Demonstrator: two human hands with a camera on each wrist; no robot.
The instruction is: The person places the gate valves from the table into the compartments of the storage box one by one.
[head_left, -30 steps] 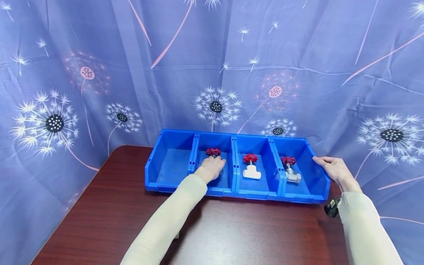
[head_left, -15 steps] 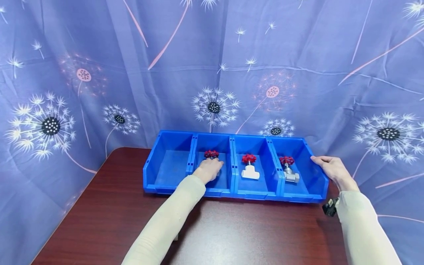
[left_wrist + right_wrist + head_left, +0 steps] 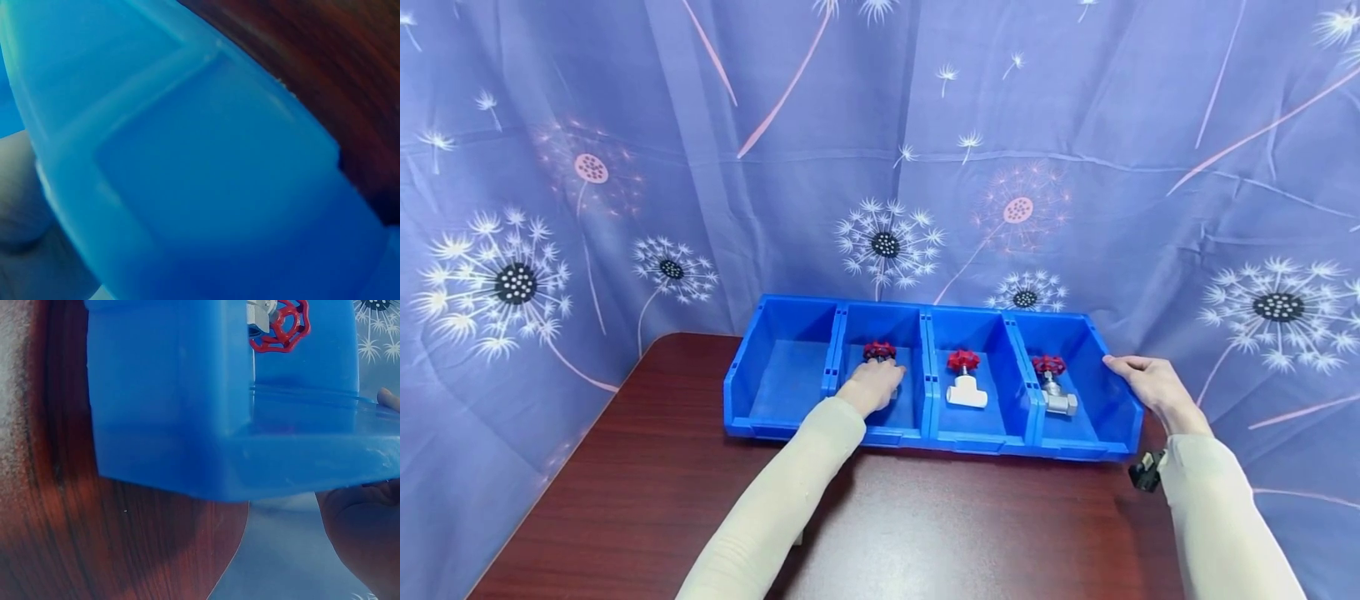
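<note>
A blue four-section bin (image 3: pixel 981 444) sits at the back of the table. My left hand (image 3: pixel 872 388) reaches into its second section from the left, fingers curled round a valve with a red handwheel (image 3: pixel 878 351); the hand covers most of the valve's body. In the left wrist view, part of that hand (image 3: pixel 22 194) shows past the bin's front wall (image 3: pixel 212 169). At the far right, my right hand (image 3: pixel 1156 390) pinches the bin's side wall, thumb at the rim. The right wrist view shows this hand (image 3: pixel 365 528) under and beside the wall.
The third section holds a white tee-shaped valve (image 3: pixel 966 392) with a red handwheel. A silver metal valve (image 3: pixel 1058 402) lies in the rightmost section. Dark red wooden table (image 3: pixel 970 517) extends in front of the bin, and a dandelion-print curtain (image 3: pixel 805 208) hangs behind.
The head view has shifted slightly. Both hands, the bin and the valves keep their places relative to each other.
</note>
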